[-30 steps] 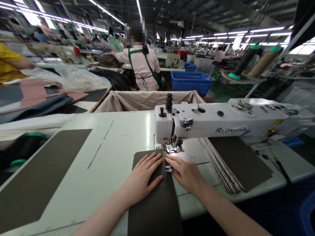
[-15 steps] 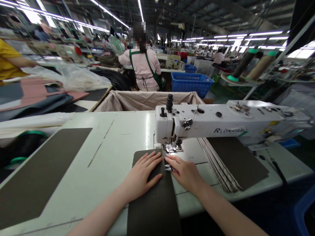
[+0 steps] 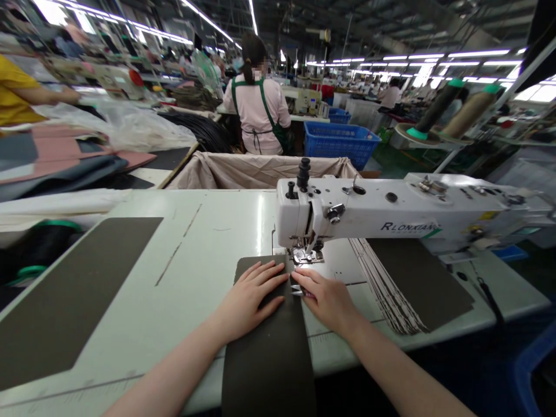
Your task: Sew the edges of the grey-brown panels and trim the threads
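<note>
A dark olive panel (image 3: 271, 365) lies lengthwise on the pale green sewing table (image 3: 208, 231), its far end just in front of the presser foot (image 3: 306, 255) of the white sewing machine (image 3: 369, 208). My left hand (image 3: 254, 301) rests flat on the panel with fingers spread. At the panel's right edge, my right hand (image 3: 328, 298) is closed round small metal snips (image 3: 299, 291); their blades point left from under the fingers, and its fingertips touch the edge near the foot.
Another olive panel (image 3: 87, 289) lies at the left. Right of the needle is a stack of panels (image 3: 417, 284). Behind the table are a cloth-lined bin (image 3: 260, 169), a blue basket (image 3: 341, 145) and a seated person (image 3: 259, 110). Thread cones (image 3: 441, 110) stand at the right.
The view has shifted slightly, so the table and machine sit a little higher in it. Both hands keep nearly the same places on the panel. The person ahead has turned their head.
</note>
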Available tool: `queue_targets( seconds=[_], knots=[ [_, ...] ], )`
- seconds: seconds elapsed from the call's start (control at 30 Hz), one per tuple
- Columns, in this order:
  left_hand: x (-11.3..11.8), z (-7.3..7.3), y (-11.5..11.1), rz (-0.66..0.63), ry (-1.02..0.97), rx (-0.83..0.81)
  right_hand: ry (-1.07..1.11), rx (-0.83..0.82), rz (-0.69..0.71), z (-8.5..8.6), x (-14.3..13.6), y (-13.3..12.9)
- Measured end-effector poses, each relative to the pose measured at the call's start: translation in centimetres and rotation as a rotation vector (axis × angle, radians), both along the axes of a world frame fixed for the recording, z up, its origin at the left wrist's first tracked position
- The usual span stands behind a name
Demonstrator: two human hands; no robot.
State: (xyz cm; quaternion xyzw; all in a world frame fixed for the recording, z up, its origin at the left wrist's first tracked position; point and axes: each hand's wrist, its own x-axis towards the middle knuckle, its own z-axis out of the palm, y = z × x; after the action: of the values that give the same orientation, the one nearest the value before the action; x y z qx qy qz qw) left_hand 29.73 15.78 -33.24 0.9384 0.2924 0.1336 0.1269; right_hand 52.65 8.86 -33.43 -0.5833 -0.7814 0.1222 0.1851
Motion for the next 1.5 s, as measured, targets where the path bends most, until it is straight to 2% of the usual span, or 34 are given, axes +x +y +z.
queue_targets(
  seconds=[0.3, 1.03, 1.33, 1.5],
  knots=[
    [0.00, 0.52, -0.37, -0.009, 0.006, 0.012, -0.014, 0.000, 0.006, -0.14, 0.06, 0.05],
    [-0.11, 0.09, -0.09, -0.005, 0.030, 0.029, -0.011, 0.018, -0.001, -0.18, 0.11, 0.05],
    [-0.04, 0.56, -0.05, 0.002, 0.017, 0.036, -0.004, 0.011, 0.000, -0.29, 0.15, 0.03],
    [-0.07, 0.19, 0.10, 0.012, 0.001, 0.033, -0.002, 0.009, -0.003, -0.31, 0.11, 0.08]
  ],
)
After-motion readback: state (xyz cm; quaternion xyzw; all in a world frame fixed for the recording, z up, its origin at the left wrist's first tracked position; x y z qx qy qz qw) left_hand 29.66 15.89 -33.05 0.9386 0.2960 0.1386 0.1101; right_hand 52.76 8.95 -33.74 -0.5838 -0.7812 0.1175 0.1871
